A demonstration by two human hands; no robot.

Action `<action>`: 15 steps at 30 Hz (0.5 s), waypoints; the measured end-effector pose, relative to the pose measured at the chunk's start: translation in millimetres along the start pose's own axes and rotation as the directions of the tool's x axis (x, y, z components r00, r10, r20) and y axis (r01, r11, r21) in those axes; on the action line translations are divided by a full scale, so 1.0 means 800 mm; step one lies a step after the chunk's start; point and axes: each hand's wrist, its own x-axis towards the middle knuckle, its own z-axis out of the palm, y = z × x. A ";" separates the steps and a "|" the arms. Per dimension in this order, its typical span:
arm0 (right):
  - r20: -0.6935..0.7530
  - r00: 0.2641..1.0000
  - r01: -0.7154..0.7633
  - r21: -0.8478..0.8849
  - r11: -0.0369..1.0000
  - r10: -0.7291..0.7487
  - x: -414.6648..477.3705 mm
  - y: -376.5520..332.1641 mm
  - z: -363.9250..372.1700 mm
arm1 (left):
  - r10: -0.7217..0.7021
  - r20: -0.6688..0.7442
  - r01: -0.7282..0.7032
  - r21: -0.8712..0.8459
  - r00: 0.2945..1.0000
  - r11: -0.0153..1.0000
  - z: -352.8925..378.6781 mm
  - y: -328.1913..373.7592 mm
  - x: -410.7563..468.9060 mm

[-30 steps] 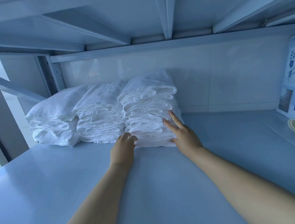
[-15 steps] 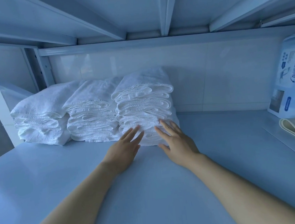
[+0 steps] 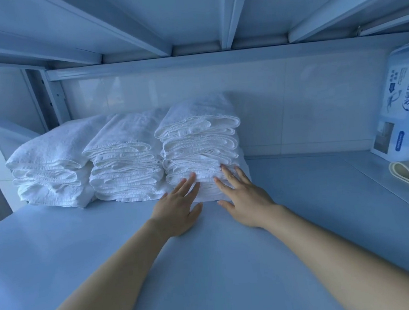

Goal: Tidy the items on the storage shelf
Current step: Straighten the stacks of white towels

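Towel stacks (image 3: 125,166) sit three abreast on shelf (image 3: 301,195).

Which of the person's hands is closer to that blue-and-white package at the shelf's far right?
Right. The right hand touches the rightmost towel stack, well left of the package; the left hand lies on the right hand's far side, even farther from the package.
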 end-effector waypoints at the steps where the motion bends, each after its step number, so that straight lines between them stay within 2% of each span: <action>1: 0.005 1.000 -0.008 0.005 1.000 0.008 0.003 -0.001 -0.001 | -0.005 0.013 0.005 0.008 1.000 1.000 0.001 -0.001 0.003; 5: -0.032 0.999 -0.025 0.080 0.996 0.027 -0.003 -0.002 0.005 | 0.015 0.034 -0.012 -0.074 0.999 0.997 0.004 -0.006 0.002; 10: -0.128 0.990 -0.039 0.164 0.986 0.061 -0.025 0.008 0.008 | 0.062 -0.102 -0.077 -0.149 0.993 0.986 0.001 -0.003 -0.006; 15: -0.151 0.988 -0.014 0.093 0.996 0.028 -0.021 0.004 0.006 | 0.116 -0.144 -0.132 -0.107 0.983 0.986 -0.005 0.004 -0.009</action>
